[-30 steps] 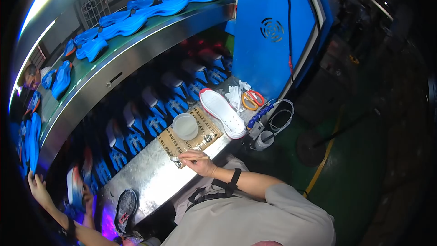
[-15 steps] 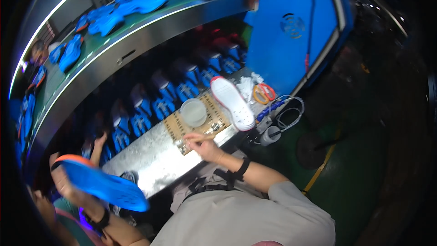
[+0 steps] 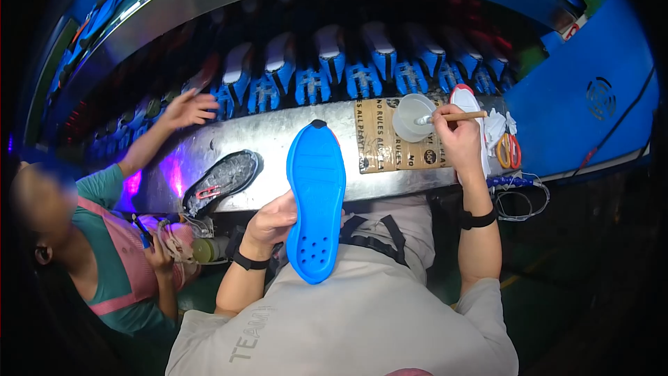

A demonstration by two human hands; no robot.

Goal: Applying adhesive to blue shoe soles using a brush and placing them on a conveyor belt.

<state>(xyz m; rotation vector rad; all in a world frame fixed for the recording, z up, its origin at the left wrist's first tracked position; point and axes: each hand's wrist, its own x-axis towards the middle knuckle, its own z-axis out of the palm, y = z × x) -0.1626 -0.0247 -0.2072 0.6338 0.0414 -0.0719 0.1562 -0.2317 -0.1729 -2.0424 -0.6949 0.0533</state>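
My left hand [image 3: 270, 223] grips a blue shoe sole [image 3: 316, 188] by its left edge, thumb and fingers closed on it. The sole stands lengthwise before my body, its dark-tipped end pointing away and a cluster of small round holes at the near end. In my right hand [image 3: 459, 143] is a brush with a wooden handle [image 3: 466, 116], pinched in the fingers. Its pale tip is at a translucent round tub [image 3: 405, 113]; whether it touches the contents I cannot tell. The tub rests on a printed cardboard sheet [image 3: 379, 150].
On the metal bench [image 3: 271, 132] lie a black shoe piece [image 3: 226, 175], a white sole with red edging [image 3: 465, 99], crumpled white material [image 3: 495, 127] and scissors [image 3: 515, 152]. Blue shoe forms [image 3: 329, 49] line the rack behind. A co-worker's hand [image 3: 188, 110] reaches over the bench's left side.
The view has turned. My left hand has brought the blue sole from the far left to before my body. My right hand has moved the brush from the cardboard to the tub.
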